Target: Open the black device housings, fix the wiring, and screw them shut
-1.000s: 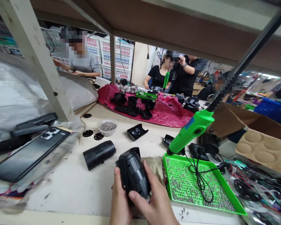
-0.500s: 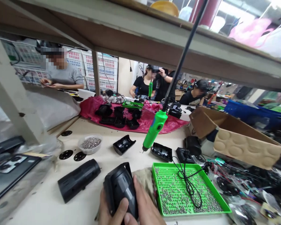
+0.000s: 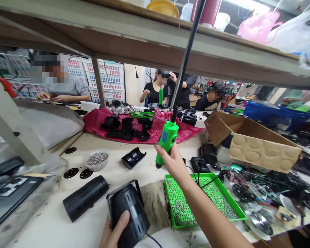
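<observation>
My left hand [image 3: 116,227] grips a black plastic housing [image 3: 130,215] with slots and a bracket, low in the middle of the view; a thin cable comes out of its lower end. Farther up, my right hand [image 3: 170,155] has its fingers round a green electric screwdriver [image 3: 167,136] that hangs on a black cord, bit pointing down. Most of those fingers are hidden behind the tool. A grey-brown cloth [image 3: 156,203] lies beside the housing. Below my right forearm is a green tray [image 3: 181,206] of small screws, partly covered by the arm.
A black cylindrical housing [image 3: 86,198], a bowl of screws [image 3: 96,159] and a half shell [image 3: 133,158] lie on the bench. Black parts rest on a pink plastic sheet [image 3: 160,136]. A cardboard box [image 3: 263,151] stands at right, near loose wires. A shelf [image 3: 144,41] crosses overhead. Several people sit beyond.
My right hand has left the housing and reached up to the hanging screwdriver, taking hold of it. The left hand still holds the housing, now turned and tilted differently. The view has shifted slightly.
</observation>
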